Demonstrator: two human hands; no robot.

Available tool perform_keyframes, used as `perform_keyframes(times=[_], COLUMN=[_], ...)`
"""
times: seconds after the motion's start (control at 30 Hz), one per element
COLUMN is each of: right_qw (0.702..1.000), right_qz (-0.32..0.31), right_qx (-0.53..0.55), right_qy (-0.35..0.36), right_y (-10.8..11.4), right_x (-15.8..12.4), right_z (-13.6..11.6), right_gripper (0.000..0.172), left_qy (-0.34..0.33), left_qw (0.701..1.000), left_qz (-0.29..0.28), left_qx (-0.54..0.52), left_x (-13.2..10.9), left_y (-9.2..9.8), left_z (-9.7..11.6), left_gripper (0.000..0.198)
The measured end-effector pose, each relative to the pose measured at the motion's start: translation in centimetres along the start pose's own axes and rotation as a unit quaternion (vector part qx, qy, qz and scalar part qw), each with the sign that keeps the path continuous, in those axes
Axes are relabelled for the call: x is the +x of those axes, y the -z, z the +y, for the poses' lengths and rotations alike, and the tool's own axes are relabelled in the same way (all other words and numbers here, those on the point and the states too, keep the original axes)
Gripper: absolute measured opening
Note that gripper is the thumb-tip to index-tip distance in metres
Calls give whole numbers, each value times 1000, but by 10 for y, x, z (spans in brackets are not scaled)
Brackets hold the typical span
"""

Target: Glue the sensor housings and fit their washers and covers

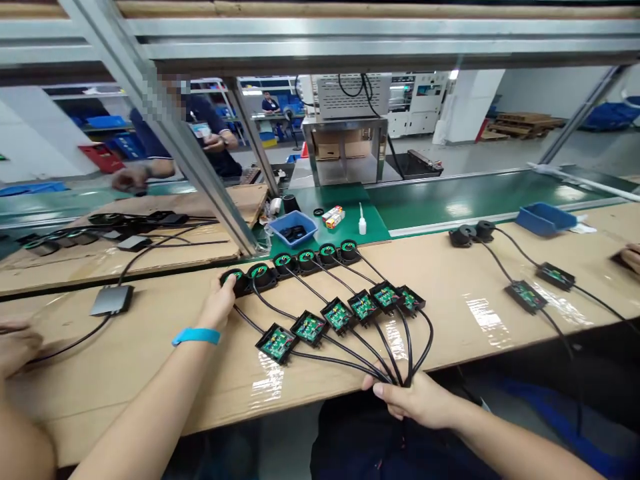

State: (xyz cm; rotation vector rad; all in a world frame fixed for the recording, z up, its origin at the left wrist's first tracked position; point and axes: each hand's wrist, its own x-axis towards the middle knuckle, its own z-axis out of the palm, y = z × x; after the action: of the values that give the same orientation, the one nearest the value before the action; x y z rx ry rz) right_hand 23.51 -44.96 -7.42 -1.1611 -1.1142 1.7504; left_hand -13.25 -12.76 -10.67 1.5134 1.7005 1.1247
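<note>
My left hand (218, 305), with a blue band at the wrist, grips the leftmost round black housing (243, 285) between thumb and fingers. To its right, several like housings (284, 263) with green circuit boards inside stand in a slanting row. A black cable runs from each toward a small open black box (277, 343) holding a green circuit board; these boxes lie fanned out, the rightmost ones close together. From the boxes, black cables (429, 340) come together at the table's front edge. There my right hand (415, 400) is closed around the bundle, its cable ends hanging below.
A blue bin (293, 229) with black parts, a small white bottle (362, 223) and a little box (333, 217) stand behind the row. Metal posts (195, 153) rise at the left. Other people's hands (19, 347) are at both sides. Another blue bin (545, 219) sits right.
</note>
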Motion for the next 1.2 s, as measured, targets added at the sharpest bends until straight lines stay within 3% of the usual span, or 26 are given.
perform_keyframes(times=[0.1, 0.27, 0.4, 0.63, 0.77, 1.03, 1.2], right_qw=[1000, 995, 985, 969, 955, 913, 872], right_qz=[5, 82, 148, 228, 285, 399, 477], right_qx=[-3, 39, 59, 62, 58, 0, -78], right_qy=[6, 44, 65, 70, 68, 81, 80], right_y=[19, 38, 63, 126, 153, 187, 228], right_x=[-12, -29, -52, -105, -128, -150, -156], right_z=[3, 14, 13, 0, -1, 8, 4], right_gripper=[55, 61, 59, 52, 51, 50, 51], left_qy=[28, 41, 36, 26, 13, 8, -13], left_qw=[999, 998, 997, 985, 973, 957, 954], left_qz=[37, 9, -37, -142, -203, -270, -277], left_qx=[-8, -38, -65, -97, -108, -104, -113], left_x=[-14, -37, -55, -92, -107, -120, -128], left_y=[-21, -61, -95, -156, -190, -237, -262], left_z=[19, 55, 85, 126, 147, 177, 186], left_gripper=[42, 43, 44, 51, 63, 83, 71])
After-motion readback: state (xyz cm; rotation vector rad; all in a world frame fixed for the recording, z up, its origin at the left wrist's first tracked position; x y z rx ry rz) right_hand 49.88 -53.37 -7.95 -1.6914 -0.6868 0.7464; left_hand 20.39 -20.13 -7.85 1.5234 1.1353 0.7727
